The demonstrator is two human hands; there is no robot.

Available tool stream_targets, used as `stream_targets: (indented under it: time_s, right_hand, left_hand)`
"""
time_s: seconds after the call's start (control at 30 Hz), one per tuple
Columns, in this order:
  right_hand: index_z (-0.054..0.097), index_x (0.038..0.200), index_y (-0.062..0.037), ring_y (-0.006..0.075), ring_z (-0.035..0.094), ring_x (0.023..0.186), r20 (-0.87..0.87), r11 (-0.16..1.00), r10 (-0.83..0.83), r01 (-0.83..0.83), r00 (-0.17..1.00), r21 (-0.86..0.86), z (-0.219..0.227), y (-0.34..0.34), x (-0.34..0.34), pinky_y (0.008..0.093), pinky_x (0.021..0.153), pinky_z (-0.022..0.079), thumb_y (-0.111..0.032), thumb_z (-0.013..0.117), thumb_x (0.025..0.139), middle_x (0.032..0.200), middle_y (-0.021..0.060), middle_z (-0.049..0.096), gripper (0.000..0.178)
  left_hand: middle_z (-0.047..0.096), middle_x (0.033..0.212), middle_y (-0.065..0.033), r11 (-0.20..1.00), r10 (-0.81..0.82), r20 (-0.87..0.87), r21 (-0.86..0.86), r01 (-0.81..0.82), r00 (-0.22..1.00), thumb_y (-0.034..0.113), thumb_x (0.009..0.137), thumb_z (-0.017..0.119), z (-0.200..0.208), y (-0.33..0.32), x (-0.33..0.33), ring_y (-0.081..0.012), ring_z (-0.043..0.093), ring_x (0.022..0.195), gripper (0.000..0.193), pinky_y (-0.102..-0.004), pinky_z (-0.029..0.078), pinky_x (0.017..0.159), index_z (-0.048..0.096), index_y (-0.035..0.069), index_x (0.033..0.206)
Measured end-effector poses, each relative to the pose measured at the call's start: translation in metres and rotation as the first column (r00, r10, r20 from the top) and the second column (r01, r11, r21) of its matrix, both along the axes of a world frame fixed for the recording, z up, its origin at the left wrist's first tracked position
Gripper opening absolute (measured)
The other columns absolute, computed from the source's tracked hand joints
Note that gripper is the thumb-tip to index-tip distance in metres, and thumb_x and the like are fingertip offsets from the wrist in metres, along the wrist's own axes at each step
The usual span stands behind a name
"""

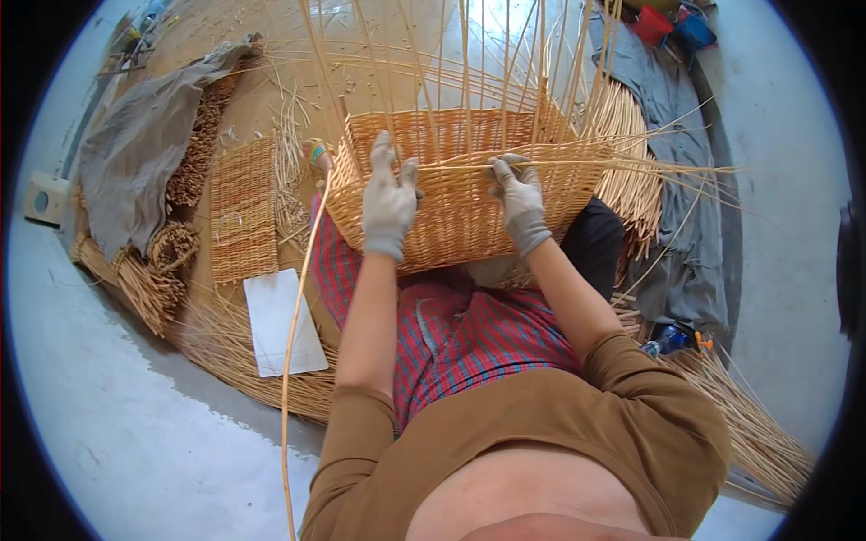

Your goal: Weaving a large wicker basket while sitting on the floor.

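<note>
A wicker basket (469,216) with straight woven sides rests against my lap, tall stakes (466,81) rising from its rim. Both my hands wear pale knitted gloves with darker palms. My left hand (390,203) lies against the basket's near left side, index finger stretched up and thumb apart; its other fingers are partly hidden. Along the near rim runs a willow rod (456,168). My right hand (520,198) pinches this rod near the middle of the rim. Several loose rod ends (667,165) stick out to the right, past the basket's corner.
A flat woven panel (244,212) and a white board (281,323) lie at the left. Rod bundles (194,149) under grey cloth (144,144) flank me, with more rods (622,171) on the right. One long rod (293,334) curves down past my left arm.
</note>
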State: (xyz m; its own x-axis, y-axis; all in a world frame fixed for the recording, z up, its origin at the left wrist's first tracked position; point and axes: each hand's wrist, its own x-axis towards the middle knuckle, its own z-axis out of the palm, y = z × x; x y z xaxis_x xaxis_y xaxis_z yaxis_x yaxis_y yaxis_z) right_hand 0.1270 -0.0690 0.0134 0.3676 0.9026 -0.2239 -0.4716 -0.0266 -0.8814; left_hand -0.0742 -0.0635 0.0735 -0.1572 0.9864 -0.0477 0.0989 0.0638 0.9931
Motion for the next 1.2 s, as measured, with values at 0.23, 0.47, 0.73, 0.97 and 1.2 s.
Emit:
stream_targets:
  time_s: [0.23,0.47,0.73,0.97,1.2]
  right_hand:
    - [0.043,0.142,-0.0106,0.0165,0.065,0.091,0.953,0.842,-0.222,-0.452,0.207,0.295,0.144,0.097,-0.073,0.0303,0.08,0.054,-0.006,0.057,0.095,0.109,0.005,0.065,0.049]
    - [0.045,0.136,-0.0099,0.0178,0.064,0.095,0.566,0.863,-0.16,-0.163,0.809,0.478,0.002,0.04,0.046,0.033,0.083,0.054,-0.004,0.06,0.094,0.102,0.0068,0.064,0.046]
    - [0.043,0.144,-0.0111,0.0153,0.065,0.099,0.729,0.805,-0.069,-0.393,0.681,0.443,0.089,0.095,0.053,0.0302,0.086,0.055,-0.001,0.064,0.089,0.108,0.007,0.064,0.06]
    - [0.053,0.125,-0.0061,0.0205,0.064,0.096,0.835,0.91,-0.4,0.06,0.378,0.41,0.031,0.032,0.118,0.0333,0.087,0.052,-0.006,0.057,0.097,0.104,0.0081,0.064,0.028]
    - [0.052,0.13,-0.0036,0.0168,0.062,0.102,0.417,0.793,-0.227,-0.081,0.88,0.603,0.034,0.056,0.178,0.0313,0.085,0.053,0.007,0.056,0.087,0.112,0.008,0.063,0.044]
  left_hand:
    - [0.06,0.061,-0.0043,0.987,-0.004,-0.205,-0.156,-0.028,0.979,0.039,0.096,0.064,-0.02,0.027,0.006,-0.0138,0.059,0.046,0.035,-0.031,0.046,0.049,0.059,0.007,0.085]
    - [0.057,0.126,-0.0137,0.939,0.291,-0.461,0.304,-0.16,0.838,0.018,0.08,0.078,-0.008,0.005,0.035,-0.0279,0.066,0.099,0.071,-0.0394,0.054,0.084,0.046,0.015,0.143]
    - [0.056,0.104,-0.0072,0.872,0.079,-0.851,0.312,0.378,0.519,0.014,0.087,0.063,-0.046,0.009,0.073,-0.0275,0.063,0.074,0.053,-0.0408,0.052,0.066,0.055,0.029,0.137]
    - [0.054,0.123,-0.0168,0.697,0.1,-0.807,0.474,0.538,0.582,0.001,0.085,0.058,-0.008,0.017,0.136,-0.0331,0.065,0.08,0.061,-0.0419,0.054,0.073,0.049,0.02,0.142]
    - [0.055,0.105,-0.0142,0.864,-0.18,-0.922,0.019,0.503,0.342,0.004,0.09,0.054,-0.018,0.026,0.173,-0.0273,0.066,0.07,0.059,-0.0436,0.054,0.063,0.046,0.027,0.144]
